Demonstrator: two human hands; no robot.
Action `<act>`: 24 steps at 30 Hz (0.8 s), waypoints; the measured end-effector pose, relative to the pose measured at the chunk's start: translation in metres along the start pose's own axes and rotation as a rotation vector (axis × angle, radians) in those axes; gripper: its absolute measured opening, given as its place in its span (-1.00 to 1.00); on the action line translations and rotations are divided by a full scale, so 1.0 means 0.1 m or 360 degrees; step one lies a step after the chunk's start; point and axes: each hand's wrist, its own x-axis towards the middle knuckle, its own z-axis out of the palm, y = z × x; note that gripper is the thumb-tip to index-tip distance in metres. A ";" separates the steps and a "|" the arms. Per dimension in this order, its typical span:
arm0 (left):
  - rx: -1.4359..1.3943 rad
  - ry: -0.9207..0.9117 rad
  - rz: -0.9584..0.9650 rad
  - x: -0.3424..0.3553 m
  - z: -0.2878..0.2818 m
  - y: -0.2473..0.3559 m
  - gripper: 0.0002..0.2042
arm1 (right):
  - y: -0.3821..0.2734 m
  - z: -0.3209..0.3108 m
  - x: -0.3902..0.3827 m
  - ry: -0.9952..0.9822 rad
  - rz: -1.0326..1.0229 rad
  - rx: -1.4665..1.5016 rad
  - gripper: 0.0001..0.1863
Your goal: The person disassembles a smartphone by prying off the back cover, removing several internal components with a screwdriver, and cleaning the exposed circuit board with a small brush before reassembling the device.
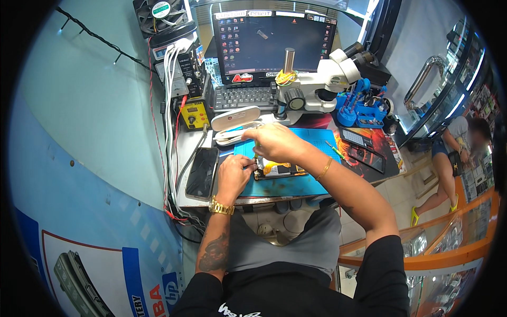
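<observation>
An opened phone or small tablet (288,171) lies on a blue work mat (311,186), its inner parts and a yellow-orange flex cable (274,167) showing. My left hand (234,177) is at the device's left end, thumb and fingers pinched together; what is between the fingertips is too small to make out. Above the same end, my right hand (278,142) is closed around a slim upright tool (257,149) that looks like a screwdriver, its tip pointing down by the left fingertips. The right palm and forearm hide part of the mat behind.
A dark phone (202,173) lies left of the mat, an open white case (235,120) behind. Right are a green-handled tool (336,150) and a black phone frame (368,158). A microscope (311,87), keyboard (244,98) and monitor (274,45) stand behind. Cables (170,132) hang left; another person (458,145) sits right.
</observation>
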 end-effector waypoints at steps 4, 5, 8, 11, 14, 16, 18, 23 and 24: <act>-0.0018 0.0009 -0.0032 -0.01 -0.04 0.04 -0.87 | -0.13 -0.12 0.02 -0.0169 0.0271 -0.0021 -0.72; -0.0034 0.0020 -0.0020 -0.01 -0.02 0.03 -0.87 | -0.08 -0.08 -0.01 -0.0126 0.0206 0.0024 -0.72; -0.0014 0.0024 -0.0005 -0.01 -0.02 0.02 -0.86 | 0.02 -0.03 -0.06 0.0065 0.0084 0.0042 -0.69; 0.0025 0.0034 -0.0001 -0.01 -0.02 0.06 -0.86 | 0.03 -0.10 -0.11 0.0178 0.0078 0.0071 -0.68; -0.0020 0.0095 -0.0057 -0.04 -0.01 0.08 -0.86 | 0.05 -0.14 -0.15 0.0239 0.0139 0.0062 -0.68; -0.0244 0.0116 -0.0177 -0.06 -0.01 0.10 -0.84 | 0.07 -0.12 -0.21 0.0238 0.0167 0.0098 -0.68; -0.0636 0.0101 -0.0356 -0.07 -0.02 0.15 -0.82 | 0.05 -0.11 -0.22 0.0114 0.0275 0.0208 -0.69; -0.0655 -0.0097 -0.0179 -0.11 0.02 0.01 -0.75 | 0.00 -0.01 -0.23 0.0157 0.0205 0.0196 -0.70; -0.0678 -0.0081 -0.0193 -0.13 0.05 -0.03 -0.73 | -0.01 -0.01 -0.23 0.0175 0.0197 0.0172 -0.70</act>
